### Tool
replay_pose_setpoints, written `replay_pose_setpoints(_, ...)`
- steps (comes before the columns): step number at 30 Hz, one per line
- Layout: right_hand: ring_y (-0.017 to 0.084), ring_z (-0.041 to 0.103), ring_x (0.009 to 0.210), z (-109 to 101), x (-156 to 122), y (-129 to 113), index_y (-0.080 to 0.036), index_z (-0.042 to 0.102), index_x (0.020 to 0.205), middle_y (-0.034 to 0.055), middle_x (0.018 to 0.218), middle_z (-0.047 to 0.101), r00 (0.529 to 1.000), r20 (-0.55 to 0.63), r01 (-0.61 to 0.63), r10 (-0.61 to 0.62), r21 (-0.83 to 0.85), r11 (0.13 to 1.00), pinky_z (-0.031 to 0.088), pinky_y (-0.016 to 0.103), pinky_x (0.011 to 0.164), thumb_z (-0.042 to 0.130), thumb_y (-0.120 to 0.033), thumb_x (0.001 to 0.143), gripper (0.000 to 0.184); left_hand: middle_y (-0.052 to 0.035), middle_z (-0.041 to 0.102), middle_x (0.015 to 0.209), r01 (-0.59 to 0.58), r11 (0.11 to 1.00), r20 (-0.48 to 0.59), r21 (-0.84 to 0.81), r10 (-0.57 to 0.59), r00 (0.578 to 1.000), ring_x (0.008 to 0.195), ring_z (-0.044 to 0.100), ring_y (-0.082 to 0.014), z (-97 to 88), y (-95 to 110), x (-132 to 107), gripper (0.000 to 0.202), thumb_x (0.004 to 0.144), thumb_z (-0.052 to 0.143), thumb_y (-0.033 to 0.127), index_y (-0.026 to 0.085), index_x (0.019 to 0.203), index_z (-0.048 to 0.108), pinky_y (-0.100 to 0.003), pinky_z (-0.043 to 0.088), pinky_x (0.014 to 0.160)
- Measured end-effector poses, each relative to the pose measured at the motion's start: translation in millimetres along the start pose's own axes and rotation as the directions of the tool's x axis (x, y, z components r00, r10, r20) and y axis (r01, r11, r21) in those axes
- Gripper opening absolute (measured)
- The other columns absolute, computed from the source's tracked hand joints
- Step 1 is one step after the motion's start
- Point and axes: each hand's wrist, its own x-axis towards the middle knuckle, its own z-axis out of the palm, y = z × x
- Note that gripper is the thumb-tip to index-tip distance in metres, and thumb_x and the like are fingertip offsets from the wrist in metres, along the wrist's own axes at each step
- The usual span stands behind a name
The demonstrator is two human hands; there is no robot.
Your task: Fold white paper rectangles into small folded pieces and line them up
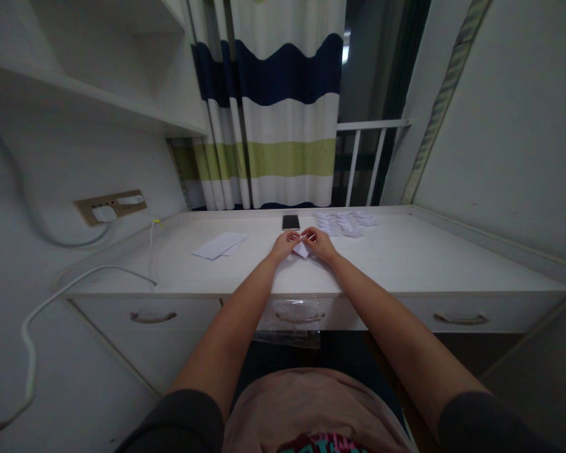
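Note:
Between my two hands is a small piece of folded white paper [302,250], low over the white desk near its middle. My left hand [283,245] pinches it from the left side. From the right, my right hand [319,243] pinches its upper part, the fingertips of both hands almost meeting. The exact folds are partly hidden by my fingers. Just beyond my hands lies a dark phone-like rectangle [291,222]. Several small folded white paper pieces [343,223] rest in rows behind my right hand.
Flat white sheets of paper [220,245] lie on the desk [429,258] to the left. A white cable [89,272] runs over the desk's left edge. Plugs sit in a wall socket [110,207]. A clear plastic bag [292,314] hangs at the middle drawer. A striped curtain [290,126] hangs behind.

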Motion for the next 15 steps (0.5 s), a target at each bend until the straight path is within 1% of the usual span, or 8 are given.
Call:
replay_pose_setpoints(4, 0.013, 0.052, 0.061, 3, 3, 7, -0.018, 0.060, 0.080, -0.0004, 0.067, 0.058, 1.000, -0.019, -0.009, 0.010, 0.067, 0.998, 0.043, 0.026, 0.061, 0.059, -0.029, 0.068, 0.016, 0.0006, 0.055, 0.063, -0.034, 0.999, -0.014, 0.017, 0.034, 0.999, 0.057, 0.050, -0.0092, -2.1, -3, 2, 0.013, 0.066, 0.067, 0.014, 0.013, 0.073, 0.056, -0.020, 0.043, 0.052)
replay_pose_setpoints(6, 0.013, 0.052, 0.060, 4, 6, 11, -0.018, 0.060, 0.078, -0.0008, 0.065, 0.057, 0.999, -0.019, -0.041, 0.044, 0.125, 0.991, 0.042, 0.026, 0.059, 0.061, -0.029, 0.065, 0.017, 0.0017, 0.055, 0.061, -0.051, 0.999, -0.017, 0.016, 0.051, 0.999, 0.056, 0.050, -0.0086, -3.0, -6, 3, 0.015, 0.066, 0.067, 0.014, 0.014, 0.074, 0.055, -0.019, 0.042, 0.052)
replay_pose_setpoints(10, 0.012, 0.050, 0.057, 5, 12, 18, -0.016, 0.059, 0.069, -0.0009, 0.059, 0.057, 0.993, 0.031, -0.121, 0.117, 0.264, 0.957, 0.040, 0.025, 0.056, 0.064, -0.030, 0.060, 0.017, 0.0039, 0.054, 0.059, -0.096, 0.995, -0.002, -0.005, 0.096, 0.995, 0.056, 0.051, -0.0076, -4.2, -11, 7, 0.017, 0.064, 0.067, 0.012, 0.014, 0.074, 0.053, -0.018, 0.041, 0.055)
replay_pose_setpoints(15, 0.011, 0.049, 0.054, 3, 12, 17, -0.016, 0.060, 0.065, -0.0015, 0.056, 0.057, 0.985, 0.073, -0.175, 0.159, 0.369, 0.913, 0.038, 0.025, 0.054, 0.067, -0.033, 0.054, 0.022, 0.0037, 0.056, 0.060, -0.087, 0.996, 0.027, 0.008, 0.087, 0.996, 0.055, 0.052, -0.0088, -5.7, -14, 8, 0.020, 0.062, 0.067, 0.015, 0.015, 0.077, 0.053, -0.019, 0.040, 0.053)
